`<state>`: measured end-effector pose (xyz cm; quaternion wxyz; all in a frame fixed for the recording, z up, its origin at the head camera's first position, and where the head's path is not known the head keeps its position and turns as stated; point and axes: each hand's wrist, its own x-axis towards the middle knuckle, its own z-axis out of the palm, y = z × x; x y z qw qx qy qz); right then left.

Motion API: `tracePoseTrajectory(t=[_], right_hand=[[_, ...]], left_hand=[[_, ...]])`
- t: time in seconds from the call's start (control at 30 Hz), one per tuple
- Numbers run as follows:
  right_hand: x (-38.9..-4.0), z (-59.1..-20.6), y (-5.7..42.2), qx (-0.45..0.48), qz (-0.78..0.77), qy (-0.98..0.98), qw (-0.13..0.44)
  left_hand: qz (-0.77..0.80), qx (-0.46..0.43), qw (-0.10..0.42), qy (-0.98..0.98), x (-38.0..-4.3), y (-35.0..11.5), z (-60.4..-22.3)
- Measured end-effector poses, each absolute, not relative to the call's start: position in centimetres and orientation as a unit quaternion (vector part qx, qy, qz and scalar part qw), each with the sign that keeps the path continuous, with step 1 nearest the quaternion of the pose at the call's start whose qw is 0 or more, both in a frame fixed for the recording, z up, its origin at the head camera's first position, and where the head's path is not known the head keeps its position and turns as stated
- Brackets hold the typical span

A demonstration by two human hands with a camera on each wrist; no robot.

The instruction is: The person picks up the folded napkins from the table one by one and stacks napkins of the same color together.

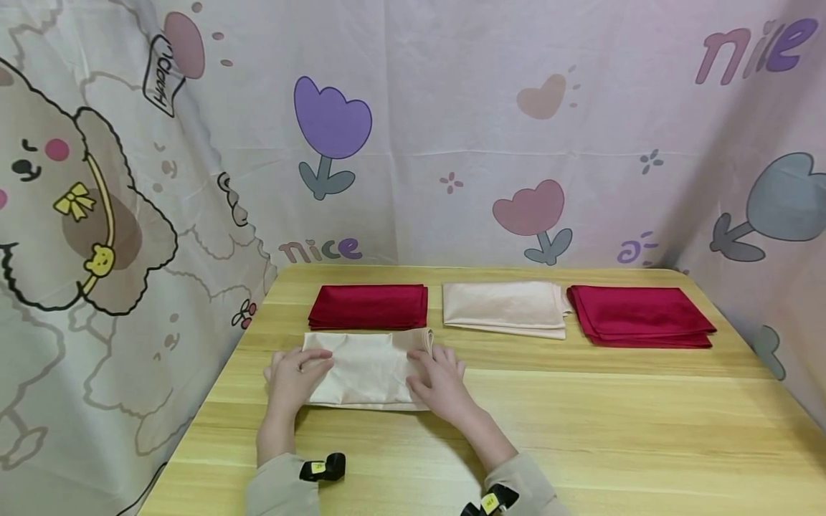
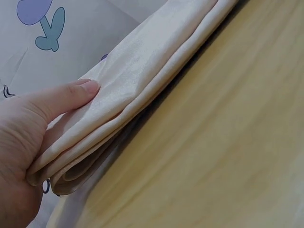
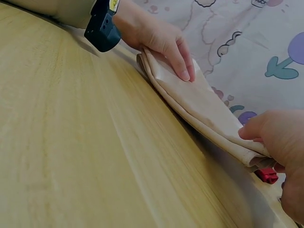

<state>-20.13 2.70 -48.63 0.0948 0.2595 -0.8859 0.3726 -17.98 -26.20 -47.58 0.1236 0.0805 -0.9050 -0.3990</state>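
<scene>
A cream folded cloth (image 1: 368, 369), satiny and several layers thick, is held between both hands near the left part of the table. My left hand (image 1: 293, 380) grips its left end, and in the left wrist view the thumb (image 2: 85, 91) lies on top while the other fingers are hidden underneath. At the opposite end, my right hand (image 1: 444, 387) pinches the cloth, thumb and index finger on the upper face. Both wrist views show the cloth's front edge slightly above the wood, with looped folds at the ends.
Behind the held cloth lies a dark red folded cloth (image 1: 368, 307). To its right are another cream folded cloth (image 1: 503, 308) and a second red one (image 1: 642, 315), in a row along the back of the wooden table (image 1: 613, 430). A printed curtain (image 1: 426, 93) hangs behind.
</scene>
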Motion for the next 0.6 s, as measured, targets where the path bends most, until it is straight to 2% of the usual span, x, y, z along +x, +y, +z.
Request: tracePoseTrajectory(t=[0.6], right_hand=[[-20.31,-48.01,3.39,0.251,0.392,-0.877,0.116]], left_hand=[[-0.399,0.064,0.135,-0.905,-18.0,-25.46,-46.55]])
